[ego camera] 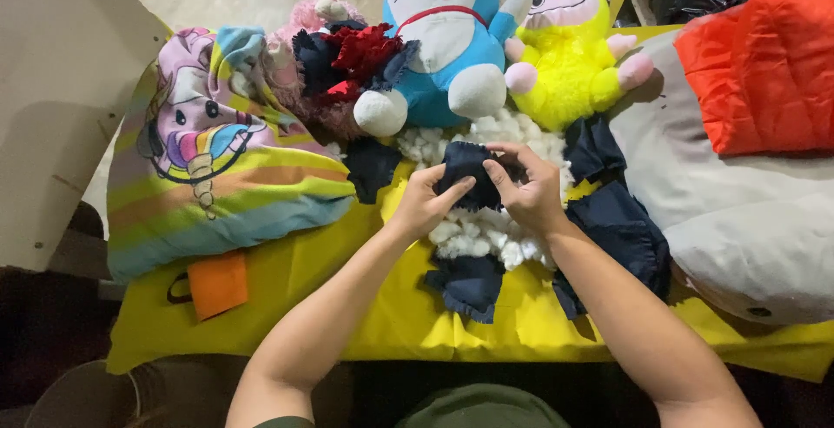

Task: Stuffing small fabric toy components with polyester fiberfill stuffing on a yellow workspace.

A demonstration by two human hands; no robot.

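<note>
Both the left hand point(423, 205) and right hand point(527, 192) pinch a dark blue cloth scrap point(466, 173) with their fingertips, holding it up over the white stuffing pile point(486, 228) in the middle of the yellow tabletop point(287, 298) so it stays spread open.

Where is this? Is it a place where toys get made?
Probably a small toy-stuffing workshop. Both hands, left and right, hold a dark cloth piece over a heap of white stuffing on a yellow sheet. Finished plush toys, blue and yellow, sit behind.
</note>
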